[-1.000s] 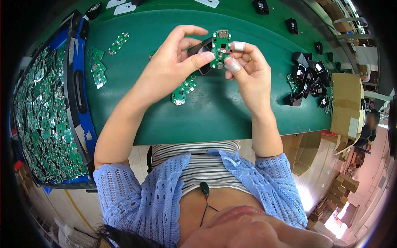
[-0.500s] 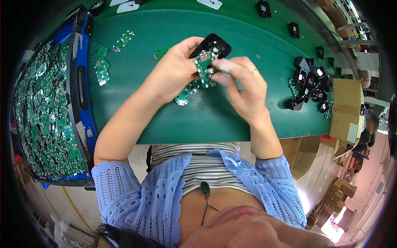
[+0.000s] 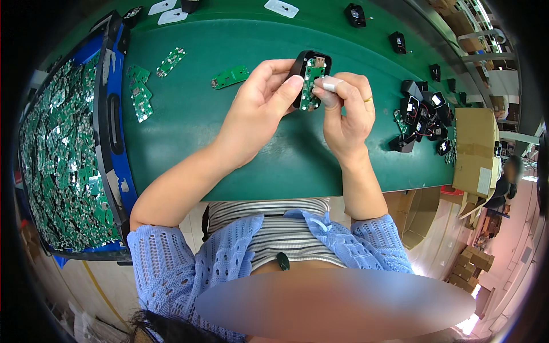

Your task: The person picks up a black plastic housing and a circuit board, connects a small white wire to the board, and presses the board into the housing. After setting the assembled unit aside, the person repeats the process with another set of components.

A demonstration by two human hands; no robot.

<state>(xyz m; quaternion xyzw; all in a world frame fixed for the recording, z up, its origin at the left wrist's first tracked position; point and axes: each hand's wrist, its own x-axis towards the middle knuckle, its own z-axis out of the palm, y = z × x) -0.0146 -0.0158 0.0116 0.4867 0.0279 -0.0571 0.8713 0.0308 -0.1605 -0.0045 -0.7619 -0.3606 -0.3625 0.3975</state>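
My left hand (image 3: pixel 258 111) is closed around a black plastic housing (image 3: pixel 297 67), raised over the table, its thumb on the near left rim. A narrow green circuit board (image 3: pixel 312 86) lies lengthwise over the housing's open face. Whether it is fully seated inside, I cannot tell. Thumb and fingertips of my right hand (image 3: pixel 351 114) pinch at the board's right edge; one finger wears a white wrap. Left of the housing, a loose green board (image 3: pixel 230 77) rests on the green tabletop (image 3: pixel 274 171).
A blue-and-black crate (image 3: pixel 117 188) heaped with circuit boards stands at the left. More loose boards (image 3: pixel 140 100) lie beside it. Black housings with wires (image 3: pixel 420 120) are piled at the right, near a cardboard box (image 3: pixel 473 151). Single housings (image 3: pixel 355 16) and white pieces (image 3: pixel 281 8) line the far side.
The board has gone from a tilt beneath the housing to lying in line over its open face. Both hands have shifted slightly, the left one to the right with the housing.
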